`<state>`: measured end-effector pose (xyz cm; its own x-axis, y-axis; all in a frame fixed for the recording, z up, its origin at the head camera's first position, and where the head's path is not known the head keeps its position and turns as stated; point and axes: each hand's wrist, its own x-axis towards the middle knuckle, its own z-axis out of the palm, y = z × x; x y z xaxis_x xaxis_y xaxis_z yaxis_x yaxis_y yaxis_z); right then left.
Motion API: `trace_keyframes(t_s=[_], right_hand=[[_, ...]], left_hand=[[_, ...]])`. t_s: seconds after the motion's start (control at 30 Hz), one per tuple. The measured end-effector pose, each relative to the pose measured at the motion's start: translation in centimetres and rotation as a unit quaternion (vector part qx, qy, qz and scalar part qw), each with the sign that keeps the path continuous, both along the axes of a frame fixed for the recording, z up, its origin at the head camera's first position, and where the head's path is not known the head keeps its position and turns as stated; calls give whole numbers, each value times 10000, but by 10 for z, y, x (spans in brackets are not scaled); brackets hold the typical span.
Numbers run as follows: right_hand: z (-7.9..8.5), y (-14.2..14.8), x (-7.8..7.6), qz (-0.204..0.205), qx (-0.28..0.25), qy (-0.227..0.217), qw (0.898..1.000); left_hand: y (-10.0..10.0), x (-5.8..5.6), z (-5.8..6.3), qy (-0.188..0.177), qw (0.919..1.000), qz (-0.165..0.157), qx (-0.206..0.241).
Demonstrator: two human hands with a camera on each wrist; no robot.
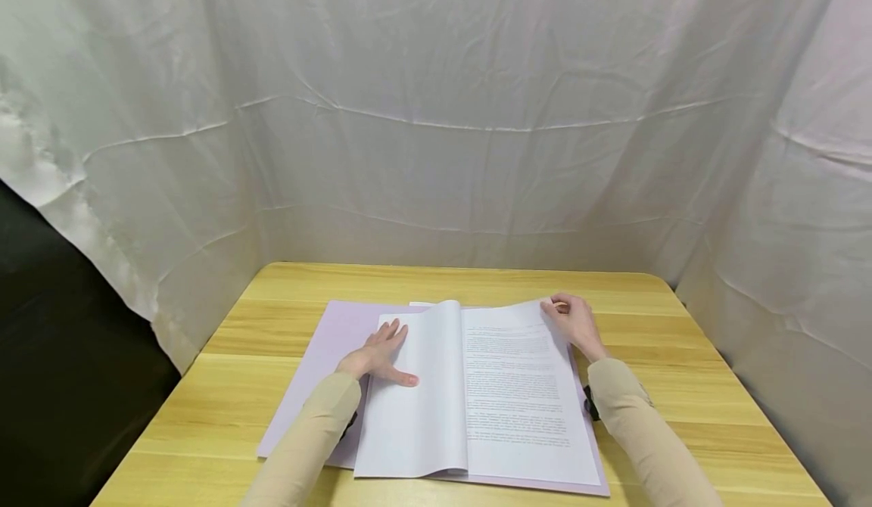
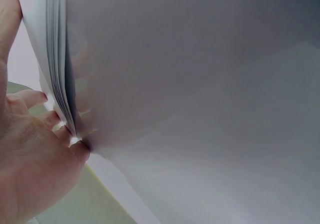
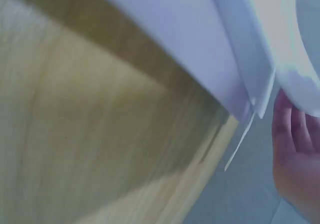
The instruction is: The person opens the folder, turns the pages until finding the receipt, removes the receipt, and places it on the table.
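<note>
A lilac folder point(image 1: 341, 333) lies spread on the wooden table, with a stack of paper sheets on it. Several sheets point(image 1: 425, 416) are folded over to the left, blank side up, with a rounded bend along the middle. My left hand point(image 1: 381, 354) rests on these with fingers spread; the left wrist view shows its fingers along the layered page edges point(image 2: 61, 63). To the right lies a printed sheet point(image 1: 514, 386) full of text lines. My right hand point(image 1: 574, 321) pinches its top right corner, which is lifted and curved; in the right wrist view the fingers point(image 3: 284, 129) are under the raised paper.
The wooden table point(image 1: 681, 386) extends around the folder on every side. Pale cloth point(image 1: 477, 151) hangs behind the table and along both sides. A dark area point(image 1: 61, 340) shows at the far left.
</note>
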<state>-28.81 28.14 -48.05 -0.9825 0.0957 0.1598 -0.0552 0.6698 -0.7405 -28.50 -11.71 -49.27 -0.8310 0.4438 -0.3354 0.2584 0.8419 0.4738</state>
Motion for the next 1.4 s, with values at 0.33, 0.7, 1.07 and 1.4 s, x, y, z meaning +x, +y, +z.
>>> trace_keyframes(t_s=[0.33, 0.7, 1.07, 1.4], right_hand=[[7, 10, 11, 1470, -1455, -1103, 9721], [16, 13, 22, 2656, -2162, -1943, 9192], [32, 4, 30, 3476, -2703, -2425, 8645], [42, -12, 34, 3692, -2772, -2520, 8505]], left_hand=[[-1, 1, -2, 7, 10000, -7, 83], [-5, 0, -4, 120, 9997, -99, 172], [-12, 1, -4, 413, 9971, -288, 565], [-18, -3, 1, 412, 9915, -365, 1182]])
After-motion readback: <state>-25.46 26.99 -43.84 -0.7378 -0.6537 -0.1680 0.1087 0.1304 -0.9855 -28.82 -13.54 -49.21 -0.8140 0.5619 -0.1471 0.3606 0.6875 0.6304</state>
